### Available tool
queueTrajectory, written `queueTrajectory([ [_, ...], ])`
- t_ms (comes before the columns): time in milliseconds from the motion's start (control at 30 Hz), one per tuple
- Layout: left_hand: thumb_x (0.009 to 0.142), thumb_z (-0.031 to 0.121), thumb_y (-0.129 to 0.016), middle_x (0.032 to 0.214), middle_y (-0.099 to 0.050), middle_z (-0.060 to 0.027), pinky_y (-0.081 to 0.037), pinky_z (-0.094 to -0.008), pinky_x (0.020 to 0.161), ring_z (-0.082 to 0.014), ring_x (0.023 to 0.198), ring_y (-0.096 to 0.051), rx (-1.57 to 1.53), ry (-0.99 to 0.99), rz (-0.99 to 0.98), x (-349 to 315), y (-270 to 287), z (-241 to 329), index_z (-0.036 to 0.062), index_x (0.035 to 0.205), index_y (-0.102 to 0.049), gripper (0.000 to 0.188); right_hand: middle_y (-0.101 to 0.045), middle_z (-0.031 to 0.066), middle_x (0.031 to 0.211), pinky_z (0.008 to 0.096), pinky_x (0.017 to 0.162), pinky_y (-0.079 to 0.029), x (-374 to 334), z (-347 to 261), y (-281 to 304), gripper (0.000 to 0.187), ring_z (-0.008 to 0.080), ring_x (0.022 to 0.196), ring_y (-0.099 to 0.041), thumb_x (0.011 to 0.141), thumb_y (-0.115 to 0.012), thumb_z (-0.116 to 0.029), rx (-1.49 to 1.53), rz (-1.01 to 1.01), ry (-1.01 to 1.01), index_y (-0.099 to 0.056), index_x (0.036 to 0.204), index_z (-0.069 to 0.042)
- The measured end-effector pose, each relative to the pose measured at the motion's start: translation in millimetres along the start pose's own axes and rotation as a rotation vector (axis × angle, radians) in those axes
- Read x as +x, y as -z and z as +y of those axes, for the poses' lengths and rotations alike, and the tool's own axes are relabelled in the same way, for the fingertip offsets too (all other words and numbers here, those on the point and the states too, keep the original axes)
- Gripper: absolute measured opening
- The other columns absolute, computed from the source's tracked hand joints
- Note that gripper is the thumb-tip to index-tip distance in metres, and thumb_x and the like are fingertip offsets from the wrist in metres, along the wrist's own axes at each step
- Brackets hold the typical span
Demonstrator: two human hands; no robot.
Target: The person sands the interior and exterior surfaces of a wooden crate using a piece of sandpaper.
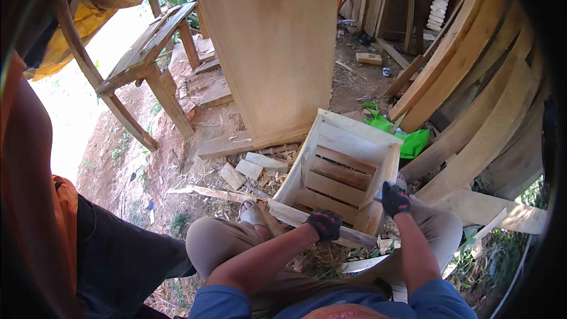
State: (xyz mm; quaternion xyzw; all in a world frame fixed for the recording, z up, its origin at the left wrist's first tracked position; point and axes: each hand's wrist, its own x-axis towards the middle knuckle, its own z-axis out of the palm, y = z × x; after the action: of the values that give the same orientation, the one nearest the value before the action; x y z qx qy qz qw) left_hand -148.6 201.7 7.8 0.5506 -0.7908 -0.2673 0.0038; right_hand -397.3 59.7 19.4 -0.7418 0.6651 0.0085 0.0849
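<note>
A pale wooden slatted crate [341,165] lies tilted on the ground in front of me, its open side facing up. My left hand [323,223], in a black glove with red marks, grips the crate's near wall along the lower edge. At the crate's right corner, my right hand [394,198], gloved the same way, is closed on a small tool whose kind I cannot tell. My knees frame the crate, and a sandalled foot [254,214] rests by its left corner.
A large upright plywood panel [276,47] stands behind the crate. Long curved planks [472,106] lean at the right, a green bag [413,140] beneath them. A rough wooden bench [147,59] stands at the left. Offcuts [251,168] litter the dirt. Another person's arm and leg [35,201] fill the left edge.
</note>
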Motion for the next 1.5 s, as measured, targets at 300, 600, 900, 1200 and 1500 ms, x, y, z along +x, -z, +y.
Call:
queueTrajectory([
  [300, 0.078, 0.025, -0.06, 0.109, -0.074, -0.0196, -0.057, -0.0485, 0.087, -0.0366, 0.103, -0.072, -0.01, 0.005, -0.05, 4, 14, 6, 0.0083, 0.103, -0.074, 0.033, -0.061, 0.0208, 0.14, 0.0502, 0.112, -0.042, 150, 20, 14, 0.07, 0.0398, 0.13, -0.058, 0.105, -0.023, -0.054, -0.066, -0.044, -0.015, -0.06, 0.139, -0.005],
  [600, 0.078, 0.032, -0.066, 0.111, -0.074, -0.0181, -0.056, -0.0492, 0.089, -0.0369, 0.106, -0.071, 0.039, 0.031, 0.011, -1, -1, -4, 0.0092, 0.111, -0.072, 0.04, -0.06, 0.024, 0.14, 0.0511, 0.108, -0.046, 76, -17, 20, 0.07, 0.0429, 0.127, -0.059, 0.105, -0.029, -0.056, -0.009, -0.09, -0.113, -0.062, 0.133, -0.001],
  [900, 0.079, 0.028, -0.064, 0.112, -0.074, -0.0178, -0.055, -0.0483, 0.091, -0.0367, 0.107, -0.07, 0.033, 0.003, -0.026, 1, 8, 4, 0.0088, 0.108, -0.073, 0.036, -0.072, 0.0289, 0.097, 0.0582, 0.083, -0.054, -89, 0, -12, 0.058, 0.0466, 0.091, -0.071, 0.104, -0.039, -0.054, -0.04, 0.007, 0.103, -0.064, 0.099, -0.002],
  [1200, 0.081, 0.026, -0.061, 0.111, -0.074, -0.0174, -0.055, -0.0474, 0.091, -0.0356, 0.107, -0.071, 0.019, 0.017, -0.033, 1, 10, 3, 0.009, 0.106, -0.075, 0.033, -0.066, 0.0284, 0.118, 0.058, 0.088, -0.053, -14, 10, -14, 0.056, 0.0468, 0.105, -0.067, 0.102, -0.048, -0.053, -0.092, -0.054, 0.1, -0.055, 0.132, -0.006],
  [1500, 0.085, 0.028, -0.057, 0.115, -0.072, -0.0153, -0.054, -0.0464, 0.093, -0.0338, 0.111, -0.069, 0.033, 0.073, -0.162, -4, 30, 7, 0.0109, 0.109, -0.07, 0.032, -0.067, 0.0303, 0.122, 0.0542, 0.103, -0.047, 114, 7, 6, 0.071, 0.0465, 0.118, -0.062, 0.108, -0.025, -0.053, -0.035, 0.037, -0.068, -0.069, 0.119, 0.002],
])
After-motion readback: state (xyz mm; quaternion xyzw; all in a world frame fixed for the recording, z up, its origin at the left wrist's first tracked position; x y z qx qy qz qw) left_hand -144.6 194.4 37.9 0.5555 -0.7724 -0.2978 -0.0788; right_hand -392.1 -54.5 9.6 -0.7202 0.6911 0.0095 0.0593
